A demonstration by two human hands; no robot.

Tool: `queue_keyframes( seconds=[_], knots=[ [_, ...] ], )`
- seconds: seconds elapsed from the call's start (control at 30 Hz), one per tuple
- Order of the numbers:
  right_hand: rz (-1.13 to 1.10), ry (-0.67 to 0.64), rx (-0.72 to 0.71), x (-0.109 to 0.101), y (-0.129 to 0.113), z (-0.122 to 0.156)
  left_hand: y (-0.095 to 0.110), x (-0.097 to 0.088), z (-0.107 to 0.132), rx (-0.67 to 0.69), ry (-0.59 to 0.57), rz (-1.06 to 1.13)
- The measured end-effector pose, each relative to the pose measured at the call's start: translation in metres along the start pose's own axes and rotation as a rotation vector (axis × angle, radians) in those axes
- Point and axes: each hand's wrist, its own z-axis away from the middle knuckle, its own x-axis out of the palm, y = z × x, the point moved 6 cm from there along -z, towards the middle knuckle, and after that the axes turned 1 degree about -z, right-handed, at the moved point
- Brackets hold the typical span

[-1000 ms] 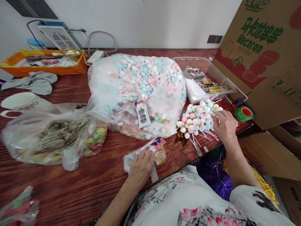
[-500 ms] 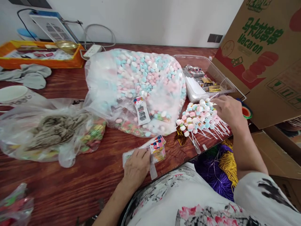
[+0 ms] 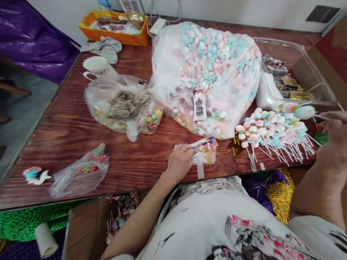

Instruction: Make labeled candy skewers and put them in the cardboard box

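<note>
My right hand point(image 3: 332, 141), at the right edge of the view, is closed on the white stick of a marshmallow skewer point(image 3: 303, 112). Its pink, orange and blue pieces point left, above a pile of similar marshmallow skewers point(image 3: 271, 130). On the near part of the table, my left hand point(image 3: 180, 159) has its fingers bent together over the left end of a stack of small printed plastic bags point(image 3: 207, 148). Gold twist ties point(image 3: 235, 145) lie between the stack and the pile. Behind stands a big clear bag of pastel marshmallows point(image 3: 214, 68), with a printed card point(image 3: 199, 104) against it.
A clear plastic tub point(image 3: 306, 50) with packets stands at the back right. Leftward are a bag with a brown cloth point(image 3: 127, 104), a white mug point(image 3: 96, 66), grey gloves point(image 3: 105, 48) and an orange tray point(image 3: 108, 35). A small bag of gummies point(image 3: 84, 169) lies near the front left edge.
My right hand has moved up from the skewer pile with one marshmallow skewer in it. The left hand stays on the printed bags. The view has swung left.
</note>
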Motion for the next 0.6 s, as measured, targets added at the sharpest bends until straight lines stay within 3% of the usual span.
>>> queue_keyframes(
  seconds=[0.07, 0.13, 0.33, 0.43, 0.6],
  knots=[
    [-0.118, 0.05, 0.004, 0.014, -0.022, 0.022, -0.011, -0.001, -0.001, -0.051, 0.065, 0.168],
    [-0.29, -0.005, 0.079, 0.036, -0.028, 0.044, -0.02, -0.003, -0.001, -0.118, 0.131, 0.323],
    [-0.603, -0.219, 0.485, 0.089, -0.01, 0.102, -0.019, -0.014, 0.003, -0.182, 0.246, 0.477],
    [-0.597, -0.31, 0.535, 0.101, -0.008, 0.118, -0.018, -0.018, 0.004, -0.177, 0.283, 0.488],
    [-0.534, -0.402, 0.556, 0.102, 0.002, 0.12, -0.017, -0.017, 0.007, -0.113, 0.29, 0.432]
  ],
)
